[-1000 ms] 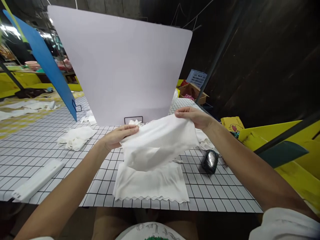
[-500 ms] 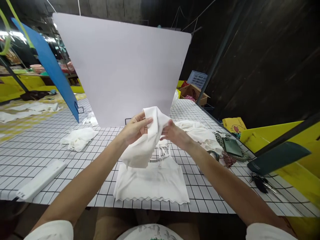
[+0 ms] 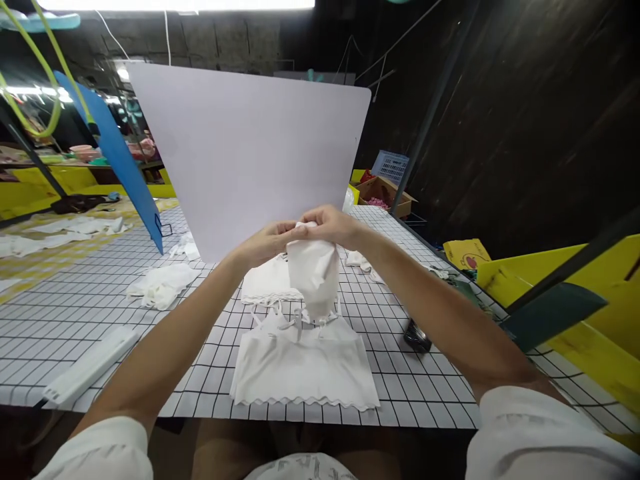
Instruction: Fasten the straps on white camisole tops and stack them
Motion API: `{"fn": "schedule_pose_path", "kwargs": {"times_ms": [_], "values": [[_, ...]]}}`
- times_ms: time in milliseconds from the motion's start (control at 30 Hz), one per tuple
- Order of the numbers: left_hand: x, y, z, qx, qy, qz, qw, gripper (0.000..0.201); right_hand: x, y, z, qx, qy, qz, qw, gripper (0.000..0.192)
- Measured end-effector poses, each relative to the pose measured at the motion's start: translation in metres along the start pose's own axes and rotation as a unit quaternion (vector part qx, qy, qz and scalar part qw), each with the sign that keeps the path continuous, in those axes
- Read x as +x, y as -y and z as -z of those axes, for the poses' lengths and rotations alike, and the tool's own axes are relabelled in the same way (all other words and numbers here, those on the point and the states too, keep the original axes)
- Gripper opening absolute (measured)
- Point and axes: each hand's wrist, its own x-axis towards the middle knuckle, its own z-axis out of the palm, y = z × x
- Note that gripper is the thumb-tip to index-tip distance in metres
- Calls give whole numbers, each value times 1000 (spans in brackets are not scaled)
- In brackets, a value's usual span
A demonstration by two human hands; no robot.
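Note:
A piece of white cloth (image 3: 314,270) hangs from both hands above the middle of the table; I cannot make out what garment it is. My left hand (image 3: 267,244) pinches its upper edge from the left. From the right, my right hand (image 3: 330,227) closes over the same edge, the two hands' fingers meeting. Below lies a white camisole top (image 3: 305,367) with thin straps and a wavy hem, flat near the table's front edge. Behind it is another stack of white wavy-edged garments (image 3: 270,280), partly hidden by the held cloth.
A large white board (image 3: 255,153) stands upright behind my hands, with a blue board (image 3: 117,153) at left. Crumpled white cloth (image 3: 163,285) and a white power strip (image 3: 93,365) lie left on the grid-patterned table (image 3: 200,373). A small black object (image 3: 417,337) lies right.
My hands have come together at the cloth's top edge, and the cloth now hangs straight down. My right hand moved up and over. The view has tilted upward slightly.

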Motion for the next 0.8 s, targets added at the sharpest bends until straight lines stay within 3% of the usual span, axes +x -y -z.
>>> {"fn": "schedule_pose_path", "kwargs": {"times_ms": [67, 133, 200, 333, 467, 667, 800], "values": [[-3, -8, 8, -13, -12, 24, 1000, 41, -10, -2, 15, 4, 52, -38, 998, 38], [-13, -14, 23, -37, -68, 19, 997, 37, -24, -12, 32, -4, 113, -86, 990, 42], [-25, -17, 40, -55, -113, 7, 992, 36, -37, -25, 47, -14, 126, -115, 985, 42], [-44, -15, 65, -64, -138, 14, 988, 35, -52, -41, 63, 0, 76, -104, 992, 46], [-53, -10, 71, -56, -152, 62, 985, 35, -55, -34, 67, -45, 12, -86, 995, 45], [-61, -4, 84, 68, -51, 154, 984, 37, -56, -22, 68, -46, -94, -38, 994, 46], [-48, 3, 70, 90, -33, 112, 989, 35, -44, -13, 52, -32, -109, 14, 993, 43]]}}
